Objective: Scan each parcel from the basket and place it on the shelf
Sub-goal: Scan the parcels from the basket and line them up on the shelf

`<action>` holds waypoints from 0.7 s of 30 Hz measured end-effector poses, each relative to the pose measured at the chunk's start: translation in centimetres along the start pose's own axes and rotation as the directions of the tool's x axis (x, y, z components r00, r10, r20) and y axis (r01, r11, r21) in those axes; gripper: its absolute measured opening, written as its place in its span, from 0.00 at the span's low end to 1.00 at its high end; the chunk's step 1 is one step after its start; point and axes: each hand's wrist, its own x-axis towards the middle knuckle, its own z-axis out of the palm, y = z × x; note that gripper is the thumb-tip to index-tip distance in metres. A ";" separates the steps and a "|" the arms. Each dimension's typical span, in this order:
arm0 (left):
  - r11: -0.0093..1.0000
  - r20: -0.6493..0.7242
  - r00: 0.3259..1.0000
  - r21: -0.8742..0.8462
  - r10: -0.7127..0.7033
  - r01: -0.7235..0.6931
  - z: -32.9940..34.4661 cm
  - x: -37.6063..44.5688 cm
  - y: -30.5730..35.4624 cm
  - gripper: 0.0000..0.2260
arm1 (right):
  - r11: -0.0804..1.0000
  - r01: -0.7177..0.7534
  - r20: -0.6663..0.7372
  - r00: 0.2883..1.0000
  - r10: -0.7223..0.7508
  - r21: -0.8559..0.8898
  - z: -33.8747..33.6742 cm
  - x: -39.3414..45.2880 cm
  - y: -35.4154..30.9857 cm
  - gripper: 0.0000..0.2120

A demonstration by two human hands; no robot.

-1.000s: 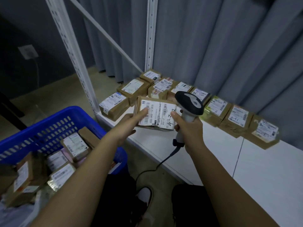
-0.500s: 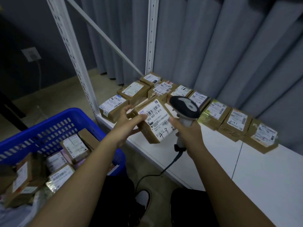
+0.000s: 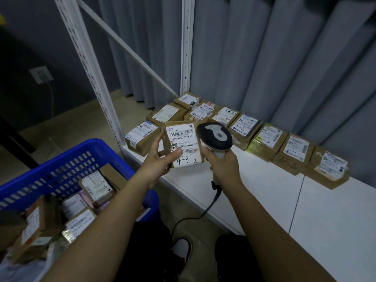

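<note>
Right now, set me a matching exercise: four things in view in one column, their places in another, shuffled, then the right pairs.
Things:
1. barcode scanner
2. parcel marked 502-602-12-815
3. blue basket
4. row of parcels

Places:
A. on the white shelf
B. in the left hand
C. in the right hand
D. left of the shelf, holding parcels

Pairs: 1-C, 2-B, 3-D, 4-A

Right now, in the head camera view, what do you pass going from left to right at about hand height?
blue basket → left hand → held parcel → scanner in the right hand → row of parcels on the white shelf, ending with the far-right parcel.
</note>
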 end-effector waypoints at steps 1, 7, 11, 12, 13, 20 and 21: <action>0.999 -0.034 0.999 0.023 0.030 -0.029 -0.3 0.2 -0.2 0.42 | 1.000 -0.011 0.021 1.000 0.012 -0.024 -0.1 0.0 0.1 0.16; 0.992 -0.103 0.988 0.065 0.112 -0.106 -2.0 1.1 -1.7 0.42 | 0.973 -0.225 0.266 0.936 0.231 -0.052 -1.4 -0.8 -0.8 0.12; 0.988 -0.108 0.988 0.117 0.111 -0.098 -2.7 1.5 -2.2 0.42 | 0.974 -0.213 0.349 0.909 0.229 -0.083 -2.2 -1.3 -1.5 0.10; 0.988 -0.116 0.987 0.115 0.112 -0.099 -2.8 1.6 -2.3 0.42 | 0.974 -0.215 0.338 0.913 0.228 -0.075 -2.3 -1.3 -1.7 0.10; 0.989 -0.122 0.986 0.110 0.115 -0.101 -2.8 1.7 -2.3 0.41 | 0.973 -0.217 0.321 0.918 0.231 -0.081 -2.4 -1.3 -1.8 0.11; 0.990 -0.135 0.986 0.106 0.102 -0.087 -2.7 2.0 -2.4 0.40 | 0.973 -0.184 0.269 0.938 0.217 -0.143 -2.9 -0.9 -1.7 0.11; 0.991 -0.135 0.986 0.107 0.099 -0.085 -2.8 2.1 -2.5 0.41 | 0.973 -0.181 0.273 0.938 0.214 -0.142 -3.0 -0.9 -1.7 0.11</action>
